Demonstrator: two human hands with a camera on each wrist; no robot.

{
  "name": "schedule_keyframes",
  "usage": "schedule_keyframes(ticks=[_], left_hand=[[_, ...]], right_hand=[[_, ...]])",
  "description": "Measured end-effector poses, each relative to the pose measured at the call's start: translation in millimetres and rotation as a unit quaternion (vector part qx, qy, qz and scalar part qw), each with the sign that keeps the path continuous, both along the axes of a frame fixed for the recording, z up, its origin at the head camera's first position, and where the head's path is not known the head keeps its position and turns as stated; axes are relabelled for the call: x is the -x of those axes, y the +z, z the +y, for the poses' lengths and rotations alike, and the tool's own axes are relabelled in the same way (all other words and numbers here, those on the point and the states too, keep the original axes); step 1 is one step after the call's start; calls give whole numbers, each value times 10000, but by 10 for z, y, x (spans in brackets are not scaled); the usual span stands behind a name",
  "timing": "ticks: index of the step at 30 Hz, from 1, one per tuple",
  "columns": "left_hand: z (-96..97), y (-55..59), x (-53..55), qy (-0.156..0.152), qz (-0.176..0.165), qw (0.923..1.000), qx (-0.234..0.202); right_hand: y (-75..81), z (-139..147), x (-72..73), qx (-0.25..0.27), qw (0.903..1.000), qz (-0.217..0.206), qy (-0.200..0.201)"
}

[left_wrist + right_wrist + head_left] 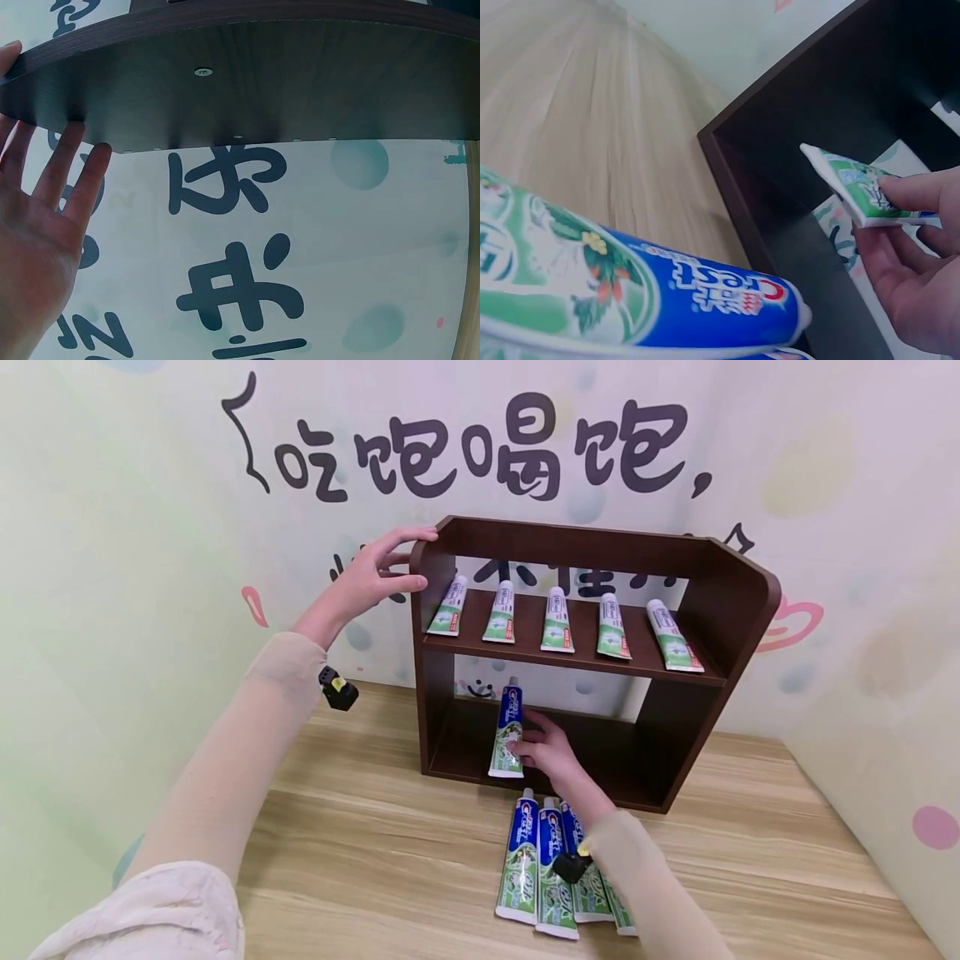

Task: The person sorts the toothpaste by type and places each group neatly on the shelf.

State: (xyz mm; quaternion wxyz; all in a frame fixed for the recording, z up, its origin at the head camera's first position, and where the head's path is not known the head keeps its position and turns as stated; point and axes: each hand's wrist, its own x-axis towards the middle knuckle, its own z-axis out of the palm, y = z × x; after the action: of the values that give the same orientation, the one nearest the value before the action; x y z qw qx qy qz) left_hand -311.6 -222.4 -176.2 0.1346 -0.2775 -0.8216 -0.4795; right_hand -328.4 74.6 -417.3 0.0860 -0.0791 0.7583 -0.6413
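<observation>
My right hand [551,750] pinches a blue and green toothpaste tube [509,727], cap upward, at the opening of the lower compartment of a dark brown two-tier shelf [573,658]. In the right wrist view, thumb and fingers hold that tube [859,187] by its sides. My left hand [375,568] touches the upper left corner of the shelf with its fingers extended. The left wrist view has that hand [45,217] against the edge of the side panel [247,82]. Several matching tubes [520,868] lie side by side on the table before the shelf, partly behind my right wrist.
Several white and green toothpaste tubes [557,620] stand spaced in a row on the upper tier, leaning back. The wooden table [375,852] reaches to a printed wall [187,485] behind the shelf. A black wrist camera [572,865] hangs over the lying tubes.
</observation>
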Motion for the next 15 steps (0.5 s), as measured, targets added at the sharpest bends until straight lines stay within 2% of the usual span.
schedule_keyframes(ticks=[10,15], left_hand=[[6,-15,13,-15,42,10000,13],[-36,-56,115,2,49,10000,-21]], right_hand=[[-226,-300,184,409,9972,511,-349],[-272,-420,250,436,9958,745,-295]])
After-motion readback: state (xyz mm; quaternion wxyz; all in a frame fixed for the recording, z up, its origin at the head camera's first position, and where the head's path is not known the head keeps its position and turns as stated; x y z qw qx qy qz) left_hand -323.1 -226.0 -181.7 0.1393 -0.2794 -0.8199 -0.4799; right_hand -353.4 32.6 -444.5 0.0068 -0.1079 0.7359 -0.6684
